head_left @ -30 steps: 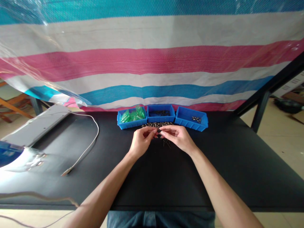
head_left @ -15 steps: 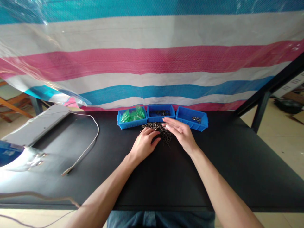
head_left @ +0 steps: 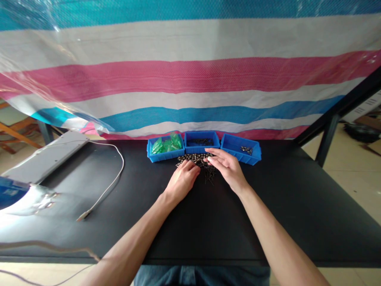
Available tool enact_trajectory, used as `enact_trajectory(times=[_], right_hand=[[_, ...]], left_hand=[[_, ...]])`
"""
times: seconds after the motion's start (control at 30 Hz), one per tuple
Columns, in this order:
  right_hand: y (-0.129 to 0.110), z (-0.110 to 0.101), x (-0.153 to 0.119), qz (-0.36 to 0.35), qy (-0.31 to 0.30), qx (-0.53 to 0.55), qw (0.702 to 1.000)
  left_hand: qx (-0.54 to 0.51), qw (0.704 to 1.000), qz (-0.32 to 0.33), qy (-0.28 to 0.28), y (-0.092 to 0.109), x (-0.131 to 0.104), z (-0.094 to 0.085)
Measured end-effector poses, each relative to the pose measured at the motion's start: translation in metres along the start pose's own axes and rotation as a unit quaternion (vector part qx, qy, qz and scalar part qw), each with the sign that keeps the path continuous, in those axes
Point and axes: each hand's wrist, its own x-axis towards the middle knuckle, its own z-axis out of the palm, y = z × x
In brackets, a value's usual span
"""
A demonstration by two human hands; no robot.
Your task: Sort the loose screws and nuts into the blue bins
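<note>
A pile of small dark screws [head_left: 210, 174] and brownish metal pieces lies on the black table, in front of the blue bins. My left hand [head_left: 183, 178] is at the pile's left edge, its fingers drawn together; whatever they pinch is too small to make out. Over the right side of the pile is my right hand [head_left: 228, 169], fingers stretched out and apart. Behind stand the left bin [head_left: 166, 157] with green packets, the middle bin [head_left: 202, 150] with dark screws, and the right bin [head_left: 240, 155] with a few small metal pieces.
On the black table [head_left: 119, 234], a white cable [head_left: 114, 180] curves at the left, near a long grey case [head_left: 47, 157]. A clear plastic bag with a blue part [head_left: 13, 192] sits at the left edge. A striped sheet [head_left: 190, 75] hangs behind the bins.
The thumb of my left hand has closed in against its fingers at the pile. My right hand has hardly moved.
</note>
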Motion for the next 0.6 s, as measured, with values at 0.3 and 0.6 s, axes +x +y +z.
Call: enact_trajectory(times=[0.3, 0.6], right_hand=[[-0.0052, -0.0001, -0.0014, 0.007, -0.009, 0.0, 1.0], [0.0014, -0.003, 0.0008, -0.005, -0.01, -0.01, 1.0]], left_hand=[[0.032, 0.999, 0.008, -0.025, -0.0005, 0.004, -0.0006], [-0.055, 0.998, -0.004, -0.006, -0.0017, -0.0002, -0.0028]])
